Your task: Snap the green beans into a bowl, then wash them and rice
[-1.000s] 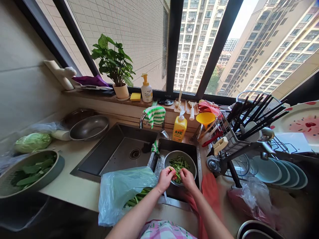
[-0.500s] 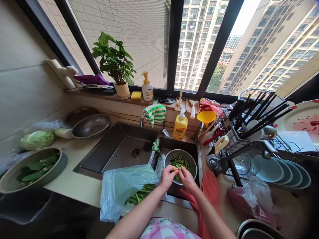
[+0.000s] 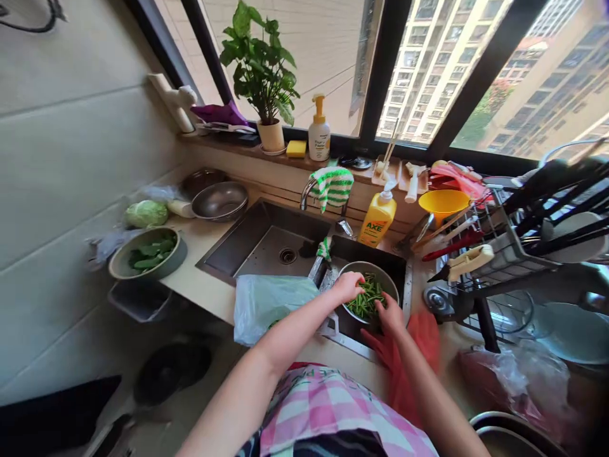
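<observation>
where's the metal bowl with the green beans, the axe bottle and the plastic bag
metal bowl (image 3: 375, 266): head view, far rim
axe bottle (image 3: 377, 220): head view, yellow body at the label
plastic bag (image 3: 269, 301): head view, middle of its top

The sink (image 3: 266, 241) has 2 basins at the middle of the frame. In the right basin stands a metal bowl (image 3: 368, 263) with cut green beans (image 3: 366, 301) in it. The left hand (image 3: 349, 285) is over its left rim and the right hand (image 3: 391, 312) at its lower right rim. A plastic bag (image 3: 269, 301) lies left of the bowl. A dish soap bottle (image 3: 378, 219) stands behind the right basin, and a dish rack (image 3: 504, 254) is at the right.
</observation>
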Tool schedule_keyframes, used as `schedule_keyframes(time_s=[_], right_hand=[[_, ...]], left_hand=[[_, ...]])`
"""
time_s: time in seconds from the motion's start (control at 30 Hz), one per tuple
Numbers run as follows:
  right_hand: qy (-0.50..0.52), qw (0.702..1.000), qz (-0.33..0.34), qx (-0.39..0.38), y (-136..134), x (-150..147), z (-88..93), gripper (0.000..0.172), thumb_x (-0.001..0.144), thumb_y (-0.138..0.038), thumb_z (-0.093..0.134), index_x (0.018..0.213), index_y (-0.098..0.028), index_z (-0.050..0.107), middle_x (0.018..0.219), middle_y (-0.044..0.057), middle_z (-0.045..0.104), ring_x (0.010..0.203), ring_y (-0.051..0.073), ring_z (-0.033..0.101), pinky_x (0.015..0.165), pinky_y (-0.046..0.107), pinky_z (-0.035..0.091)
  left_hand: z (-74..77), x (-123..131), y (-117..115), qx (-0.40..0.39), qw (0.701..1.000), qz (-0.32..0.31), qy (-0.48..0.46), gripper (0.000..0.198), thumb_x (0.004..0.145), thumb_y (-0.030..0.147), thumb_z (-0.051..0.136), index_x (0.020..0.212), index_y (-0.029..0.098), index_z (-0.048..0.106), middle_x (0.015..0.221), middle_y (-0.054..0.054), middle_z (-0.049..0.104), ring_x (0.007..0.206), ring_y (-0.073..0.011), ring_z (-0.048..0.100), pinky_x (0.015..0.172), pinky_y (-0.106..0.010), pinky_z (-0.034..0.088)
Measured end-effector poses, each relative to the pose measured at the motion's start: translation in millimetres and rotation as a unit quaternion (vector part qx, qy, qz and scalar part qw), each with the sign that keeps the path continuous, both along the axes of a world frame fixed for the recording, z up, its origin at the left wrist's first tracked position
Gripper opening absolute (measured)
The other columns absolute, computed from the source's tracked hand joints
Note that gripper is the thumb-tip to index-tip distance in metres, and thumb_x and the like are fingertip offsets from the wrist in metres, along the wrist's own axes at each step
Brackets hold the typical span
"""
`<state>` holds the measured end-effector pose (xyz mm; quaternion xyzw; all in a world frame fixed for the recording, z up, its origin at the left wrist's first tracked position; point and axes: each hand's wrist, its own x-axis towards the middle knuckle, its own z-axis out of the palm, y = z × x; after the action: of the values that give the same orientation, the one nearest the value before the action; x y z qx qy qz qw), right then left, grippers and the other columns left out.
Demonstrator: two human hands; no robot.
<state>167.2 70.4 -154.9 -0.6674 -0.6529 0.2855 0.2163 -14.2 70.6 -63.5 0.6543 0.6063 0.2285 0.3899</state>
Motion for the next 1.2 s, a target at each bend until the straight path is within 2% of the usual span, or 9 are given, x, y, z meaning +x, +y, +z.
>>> schedule_keyframes(time_s=[0.1,0.27,0.43,0.57,0.63,0.7,0.87,1.03,1.2], right_hand=[[0.018,1.0,-0.012,-0.003,-5,-2,10.0,0.039,0.075,-0.031,0.041,0.1,-0.011,0.063,0.103,0.015,0.064,0.097,0.025,0.058,0.085,0.038,0.042],[0.133,0.99,-0.002,0.05,-32,-22,54.7,0.036,0.078,-0.04,0.043,0.093,-0.014,0.063,0.087,0.011,0.066,0.079,0.022,0.06,0.072,0.034,0.046],[0.257,0.934,0.242,-0.053,-82,-65,83.3,0.028,0.081,-0.041,0.045,0.09,-0.019,0.061,0.073,0.003,0.064,0.061,0.016,0.058,0.057,0.026,0.045],[0.187,0.898,0.393,-0.064,-110,-112,72.8,0.016,0.079,-0.025,0.047,0.083,-0.024,0.063,0.07,0.001,0.063,0.06,0.015,0.057,0.056,0.026,0.041],[0.13,0.91,0.393,-0.033,-117,-134,62.5,0.013,0.076,-0.021,0.049,0.075,-0.024,0.063,0.068,0.002,0.063,0.062,0.017,0.057,0.057,0.027,0.039],[0.077,0.928,0.364,-0.023,-121,-152,52.6,0.009,0.074,-0.021,0.053,0.068,-0.023,0.06,0.066,0.004,0.062,0.062,0.019,0.057,0.058,0.029,0.038],[0.044,0.947,0.316,-0.049,-125,-169,41.6,0.016,0.064,-0.016,0.061,0.055,-0.021,0.049,0.061,0.005,0.058,0.062,0.022,0.056,0.058,0.032,0.036],[0.095,0.943,0.285,-0.14,-117,-160,63.7,0.019,0.064,-0.02,0.06,0.052,-0.022,0.045,0.05,0.002,0.055,0.051,0.019,0.054,0.05,0.03,0.034],[0.253,0.827,0.274,-0.421,-92,-131,99.6,0.027,0.072,-0.044,0.055,0.062,-0.02,0.047,0.054,0.002,0.061,0.043,0.013,0.053,0.04,0.022,0.032]], left_hand=[[11.5,-9,6,-0.009,1.0,0.002,-0.016,0.014,0.072,0.011,0.056,0.081,0.013,0.067,0.076,-0.006,0.066,0.075,-0.0181,0.058,0.076,-0.032,0.044],[49.6,-17,5,0.016,0.992,-0.027,-0.125,0.027,0.069,0.005,0.057,0.093,0.017,0.064,0.093,-0.006,0.065,0.085,-0.0148,0.057,0.083,-0.028,0.042],[85.2,-79,-52,-0.022,0.983,-0.044,-0.175,0.023,0.077,0.019,0.048,0.097,0.016,0.06,0.08,-0.004,0.065,0.071,-0.0123,0.057,0.066,-0.024,0.046],[69.3,-131,-130,-0.146,0.985,-0.077,-0.052,0.019,0.069,0.011,0.05,0.071,0.018,0.067,0.064,-0.001,0.065,0.061,-0.0134,0.058,0.06,-0.023,0.044],[52.4,-144,-159,-0.166,0.983,-0.029,0.075,0.02,0.063,0.005,0.052,0.061,0.019,0.066,0.062,-0.002,0.065,0.062,-0.0173,0.06,0.064,-0.026,0.044],[38.3,-149,-176,-0.152,0.975,0.023,0.159,0.025,0.059,0.001,0.053,0.07,0.019,0.068,0.077,-0.006,0.068,0.071,-0.0223,0.063,0.068,-0.03,0.045],[32.7,-142,-174,-0.089,0.966,0.081,0.228,0.065,0.064,0.0,0.048,0.125,0.024,0.047,0.128,-0.012,0.049,0.093,-0.0258,0.061,0.077,-0.032,0.044],[42.9,-141,-163,-0.073,0.967,0.051,0.238,0.046,0.073,0.004,0.045,0.112,0.024,0.057,0.108,-0.008,0.062,0.094,-0.024,0.06,0.08,-0.03,0.043],[46.2,-137,-165,-0.049,0.968,0.024,0.243,0.031,0.071,0.01,0.057,0.1,0.021,0.062,0.101,-0.009,0.062,0.088,-0.0256,0.06,0.076,-0.033,0.044]])
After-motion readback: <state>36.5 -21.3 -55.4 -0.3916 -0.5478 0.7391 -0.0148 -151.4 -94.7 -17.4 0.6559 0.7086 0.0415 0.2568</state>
